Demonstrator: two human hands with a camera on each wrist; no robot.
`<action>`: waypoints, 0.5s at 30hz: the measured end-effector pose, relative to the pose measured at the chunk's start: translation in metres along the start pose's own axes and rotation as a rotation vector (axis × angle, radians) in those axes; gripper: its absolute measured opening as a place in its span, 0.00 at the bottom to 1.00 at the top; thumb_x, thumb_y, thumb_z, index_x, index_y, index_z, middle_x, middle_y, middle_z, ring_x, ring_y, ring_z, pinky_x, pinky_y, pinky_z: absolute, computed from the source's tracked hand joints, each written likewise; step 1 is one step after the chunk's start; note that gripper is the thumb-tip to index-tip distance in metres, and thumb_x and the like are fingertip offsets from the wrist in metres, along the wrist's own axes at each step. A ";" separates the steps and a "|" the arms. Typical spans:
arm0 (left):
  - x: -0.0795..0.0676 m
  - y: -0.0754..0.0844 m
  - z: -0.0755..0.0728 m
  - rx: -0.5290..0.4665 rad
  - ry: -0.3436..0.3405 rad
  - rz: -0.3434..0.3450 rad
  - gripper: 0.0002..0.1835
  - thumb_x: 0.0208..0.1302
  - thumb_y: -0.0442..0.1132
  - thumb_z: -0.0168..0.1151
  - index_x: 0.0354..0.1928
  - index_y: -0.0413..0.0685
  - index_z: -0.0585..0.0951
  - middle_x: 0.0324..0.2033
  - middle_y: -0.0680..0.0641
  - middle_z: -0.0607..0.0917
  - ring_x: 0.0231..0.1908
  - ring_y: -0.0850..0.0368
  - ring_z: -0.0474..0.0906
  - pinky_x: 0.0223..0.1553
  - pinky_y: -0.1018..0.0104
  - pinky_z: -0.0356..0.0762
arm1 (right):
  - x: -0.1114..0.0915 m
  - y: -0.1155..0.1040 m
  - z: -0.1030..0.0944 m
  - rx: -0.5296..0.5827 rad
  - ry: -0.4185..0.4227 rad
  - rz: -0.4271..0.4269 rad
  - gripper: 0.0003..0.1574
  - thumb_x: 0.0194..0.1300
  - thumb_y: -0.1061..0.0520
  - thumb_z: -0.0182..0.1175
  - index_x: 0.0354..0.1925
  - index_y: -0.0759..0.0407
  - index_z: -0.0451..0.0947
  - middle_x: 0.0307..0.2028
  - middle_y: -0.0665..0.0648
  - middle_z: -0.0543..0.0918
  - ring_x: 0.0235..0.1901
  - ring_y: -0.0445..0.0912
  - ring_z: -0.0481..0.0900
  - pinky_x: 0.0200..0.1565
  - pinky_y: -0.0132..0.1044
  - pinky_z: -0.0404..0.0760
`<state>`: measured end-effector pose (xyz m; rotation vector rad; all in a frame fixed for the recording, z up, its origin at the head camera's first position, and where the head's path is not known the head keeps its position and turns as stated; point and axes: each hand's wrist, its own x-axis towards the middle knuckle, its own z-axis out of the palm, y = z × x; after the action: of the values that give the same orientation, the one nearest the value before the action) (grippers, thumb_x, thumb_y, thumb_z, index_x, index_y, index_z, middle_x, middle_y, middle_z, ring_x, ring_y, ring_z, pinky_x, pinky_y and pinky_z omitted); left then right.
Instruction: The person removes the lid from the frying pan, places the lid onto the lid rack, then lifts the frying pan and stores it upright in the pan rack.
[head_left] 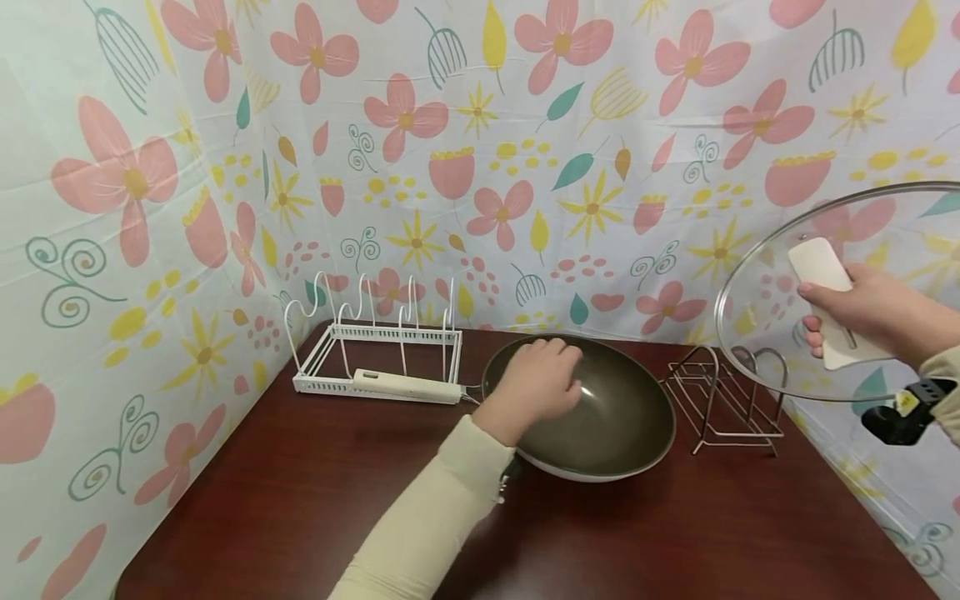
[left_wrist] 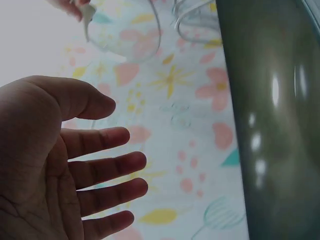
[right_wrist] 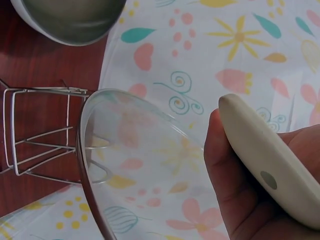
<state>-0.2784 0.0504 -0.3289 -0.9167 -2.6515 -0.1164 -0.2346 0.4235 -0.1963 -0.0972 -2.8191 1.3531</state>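
Note:
A glass pot lid point(head_left: 765, 308) with a metal rim is held up at the right by its cream handle point(head_left: 821, 283). My right hand point(head_left: 862, 308) grips that handle, and in the right wrist view the fingers wrap behind the handle point(right_wrist: 270, 160). The wok point(head_left: 600, 408), dark inside, stands on the table with its cream handle point(head_left: 408, 387) pointing left. Over the wok's left side is my left hand point(head_left: 536, 383). In the left wrist view the left hand point(left_wrist: 75, 160) has spread, slightly bent fingers and holds nothing, with the wok point(left_wrist: 275, 120) beside it.
A white wire rack point(head_left: 375, 333) stands at the back left, behind the wok's handle. Right of the wok is a smaller metal rack point(head_left: 727, 400), partly behind the lid. The dark red table point(head_left: 300, 500) meets a flower-patterned cloth point(head_left: 480, 167) at the back and left.

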 end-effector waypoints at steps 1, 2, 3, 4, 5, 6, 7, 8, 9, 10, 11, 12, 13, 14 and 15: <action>0.005 0.006 0.003 0.004 0.000 0.010 0.20 0.69 0.52 0.56 0.59 0.57 0.78 0.54 0.54 0.80 0.53 0.55 0.76 0.56 0.59 0.73 | 0.000 0.001 -0.001 0.000 -0.001 0.001 0.24 0.81 0.47 0.39 0.49 0.68 0.49 0.22 0.59 0.80 0.21 0.50 0.83 0.30 0.52 0.86; 0.009 0.013 0.005 0.004 -0.003 0.020 0.19 0.69 0.53 0.56 0.58 0.58 0.78 0.53 0.55 0.80 0.53 0.55 0.76 0.55 0.59 0.73 | 0.000 0.001 -0.001 -0.003 0.000 0.001 0.24 0.81 0.47 0.39 0.49 0.68 0.49 0.22 0.59 0.80 0.21 0.50 0.84 0.30 0.52 0.86; 0.013 0.019 0.007 0.006 -0.007 0.033 0.18 0.69 0.53 0.56 0.57 0.59 0.79 0.53 0.56 0.80 0.52 0.56 0.75 0.54 0.59 0.73 | -0.001 0.002 -0.001 -0.005 0.002 0.002 0.24 0.81 0.47 0.39 0.50 0.68 0.49 0.22 0.59 0.80 0.21 0.50 0.84 0.30 0.52 0.86; 0.017 0.026 0.010 0.007 -0.013 0.044 0.17 0.69 0.53 0.56 0.56 0.60 0.79 0.52 0.57 0.80 0.52 0.56 0.75 0.54 0.60 0.73 | -0.001 0.003 -0.002 -0.011 0.005 0.002 0.25 0.81 0.47 0.40 0.50 0.69 0.49 0.22 0.59 0.80 0.21 0.50 0.84 0.30 0.52 0.86; 0.020 0.032 0.012 0.004 -0.017 0.059 0.17 0.69 0.54 0.56 0.56 0.61 0.79 0.52 0.57 0.80 0.52 0.57 0.75 0.54 0.60 0.73 | -0.001 0.004 -0.002 -0.017 0.006 -0.001 0.25 0.81 0.47 0.39 0.50 0.69 0.49 0.23 0.59 0.79 0.21 0.50 0.84 0.31 0.53 0.86; 0.023 0.038 0.014 0.003 -0.023 0.073 0.16 0.69 0.54 0.55 0.55 0.62 0.79 0.52 0.58 0.80 0.52 0.57 0.75 0.53 0.61 0.73 | -0.001 0.004 -0.002 -0.027 0.014 -0.003 0.26 0.81 0.46 0.39 0.50 0.70 0.49 0.23 0.59 0.79 0.22 0.50 0.84 0.31 0.53 0.86; 0.025 0.044 0.015 0.002 -0.030 0.089 0.17 0.69 0.54 0.55 0.56 0.62 0.79 0.52 0.59 0.80 0.52 0.58 0.75 0.53 0.61 0.74 | -0.002 0.005 -0.002 -0.041 0.023 -0.005 0.26 0.81 0.46 0.39 0.51 0.70 0.49 0.23 0.59 0.79 0.22 0.51 0.83 0.31 0.53 0.86; 0.027 0.050 0.017 -0.002 -0.041 0.102 0.17 0.69 0.54 0.54 0.56 0.63 0.78 0.52 0.59 0.79 0.52 0.58 0.75 0.53 0.61 0.73 | -0.002 0.006 -0.002 -0.057 0.032 -0.008 0.27 0.81 0.46 0.39 0.51 0.71 0.49 0.23 0.59 0.79 0.22 0.51 0.83 0.31 0.54 0.85; 0.028 0.055 0.018 -0.005 -0.044 0.115 0.17 0.69 0.54 0.54 0.57 0.64 0.79 0.52 0.60 0.79 0.52 0.59 0.75 0.53 0.61 0.74 | -0.002 0.007 -0.002 -0.072 0.035 -0.012 0.28 0.81 0.46 0.39 0.51 0.72 0.49 0.23 0.59 0.79 0.22 0.51 0.83 0.30 0.54 0.85; 0.029 0.059 0.019 -0.008 -0.051 0.126 0.17 0.70 0.54 0.54 0.57 0.65 0.78 0.53 0.60 0.79 0.52 0.59 0.75 0.53 0.62 0.74 | -0.002 0.008 -0.001 -0.082 0.038 -0.014 0.28 0.81 0.46 0.39 0.51 0.73 0.49 0.22 0.59 0.78 0.22 0.51 0.83 0.30 0.54 0.85; 0.028 0.064 0.020 -0.009 -0.056 0.137 0.17 0.70 0.54 0.54 0.58 0.65 0.79 0.53 0.61 0.79 0.52 0.60 0.76 0.53 0.63 0.74 | -0.002 0.008 -0.001 -0.088 0.039 -0.015 0.28 0.81 0.46 0.39 0.50 0.73 0.49 0.22 0.59 0.78 0.21 0.51 0.83 0.30 0.53 0.85; 0.027 0.067 0.021 -0.006 -0.068 0.142 0.17 0.70 0.54 0.54 0.58 0.66 0.78 0.53 0.61 0.79 0.52 0.60 0.75 0.53 0.63 0.74 | -0.003 0.008 -0.001 -0.092 0.038 -0.014 0.28 0.81 0.46 0.39 0.50 0.73 0.49 0.22 0.59 0.78 0.21 0.51 0.83 0.29 0.53 0.85; 0.026 0.070 0.022 -0.008 -0.079 0.145 0.17 0.71 0.54 0.54 0.58 0.66 0.78 0.53 0.61 0.79 0.52 0.60 0.75 0.53 0.64 0.74 | -0.003 0.009 -0.001 -0.090 0.031 -0.013 0.28 0.81 0.46 0.39 0.50 0.73 0.49 0.22 0.59 0.78 0.21 0.51 0.83 0.29 0.53 0.85; 0.024 0.071 0.023 -0.009 -0.090 0.147 0.17 0.71 0.54 0.54 0.58 0.66 0.78 0.53 0.62 0.78 0.51 0.61 0.75 0.52 0.64 0.73 | -0.003 0.009 0.000 -0.083 0.020 -0.010 0.28 0.81 0.47 0.39 0.50 0.73 0.49 0.23 0.59 0.78 0.21 0.50 0.83 0.29 0.52 0.85; 0.022 0.073 0.023 -0.011 -0.094 0.151 0.16 0.71 0.54 0.55 0.57 0.67 0.79 0.52 0.62 0.78 0.51 0.61 0.75 0.52 0.65 0.73 | -0.004 0.009 -0.001 -0.078 0.010 -0.008 0.27 0.81 0.47 0.39 0.49 0.73 0.50 0.23 0.59 0.78 0.21 0.50 0.83 0.29 0.52 0.85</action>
<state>-0.2564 0.1251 -0.3458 -1.1487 -2.6570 -0.0526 -0.2305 0.4293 -0.2025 -0.0929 -2.8607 1.2382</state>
